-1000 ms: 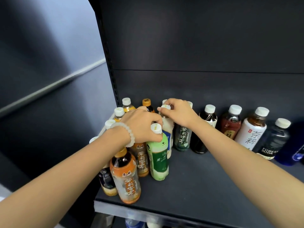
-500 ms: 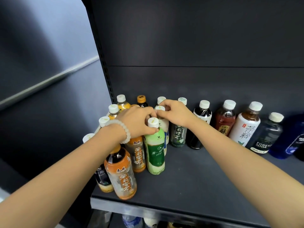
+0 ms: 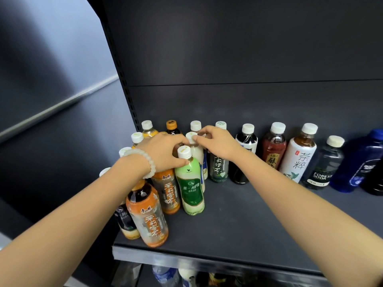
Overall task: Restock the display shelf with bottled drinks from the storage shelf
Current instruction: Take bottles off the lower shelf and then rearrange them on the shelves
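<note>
Where hands (image 3: 192, 148) meet bottle caps, dark bottle (image 3: 323, 164) reads "FOREST SODA".

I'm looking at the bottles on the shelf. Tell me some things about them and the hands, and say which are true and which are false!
1. The left hand wears a white bead bracelet on its wrist. True.
2. The green-label bottle has an orange cap. False: its cap is white.
3. The FOREST SODA bottle stands right of the white tea bottle. True.
4. The right hand grips the blue bottle. False: its fingertips pinch the cap of a white milky bottle in the cluster on the left.
5. All bottles on the dark shelf lie on their sides. False: they stand upright.
</note>
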Demonstrator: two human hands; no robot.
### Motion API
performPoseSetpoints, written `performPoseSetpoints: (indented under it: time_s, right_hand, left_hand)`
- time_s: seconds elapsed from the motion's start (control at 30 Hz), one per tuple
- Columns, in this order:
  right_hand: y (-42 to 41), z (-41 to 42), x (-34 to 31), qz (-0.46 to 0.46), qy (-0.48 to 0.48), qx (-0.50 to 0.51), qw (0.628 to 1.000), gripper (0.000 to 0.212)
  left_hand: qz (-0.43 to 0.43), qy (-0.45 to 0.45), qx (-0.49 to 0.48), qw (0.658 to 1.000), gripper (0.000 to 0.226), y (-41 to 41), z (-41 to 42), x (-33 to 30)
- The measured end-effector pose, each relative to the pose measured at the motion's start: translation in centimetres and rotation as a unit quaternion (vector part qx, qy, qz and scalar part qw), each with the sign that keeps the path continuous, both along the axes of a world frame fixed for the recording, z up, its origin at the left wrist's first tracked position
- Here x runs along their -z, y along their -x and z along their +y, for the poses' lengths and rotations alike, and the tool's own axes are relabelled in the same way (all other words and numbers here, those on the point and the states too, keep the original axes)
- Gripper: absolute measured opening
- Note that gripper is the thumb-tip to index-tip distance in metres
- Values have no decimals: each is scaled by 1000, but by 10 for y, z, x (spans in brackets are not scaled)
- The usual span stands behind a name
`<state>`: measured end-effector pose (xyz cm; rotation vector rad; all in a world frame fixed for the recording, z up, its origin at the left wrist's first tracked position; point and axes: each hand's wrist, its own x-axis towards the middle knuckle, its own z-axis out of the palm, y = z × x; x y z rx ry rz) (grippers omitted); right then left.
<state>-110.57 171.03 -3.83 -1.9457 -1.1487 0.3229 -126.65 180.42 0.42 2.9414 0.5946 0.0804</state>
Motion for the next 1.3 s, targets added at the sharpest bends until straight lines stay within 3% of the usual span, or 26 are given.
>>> performPoseSetpoints:
  time_s: [0.17,0.4,0.63,0.93,1.1,1.3]
  right_hand:
    - [6,-54,-3,-56,-4,43,997,24]
    - [47,-184,1,-237,86,114,961,31]
    - [93,-337,29,-276,147,184,932,36]
    - [132,-499,96,-230,198,288,908,34]
    - [132,-545,145,-218,268,296,890,32]
    - [114,-545,222,-153,341,239,896,32]
  left_hand:
    - [-27,-111,-22,993,44,3,-28,-10]
    - [-56,-192,8,980,44,13,-118,-2]
    - [-57,-144,94,983,47,34,-246,49]
    - [-1,-77,183,980,45,43,-392,135]
    - [78,-49,186,978,43,34,-438,191]
    - [205,33,151,967,45,28,-460,261]
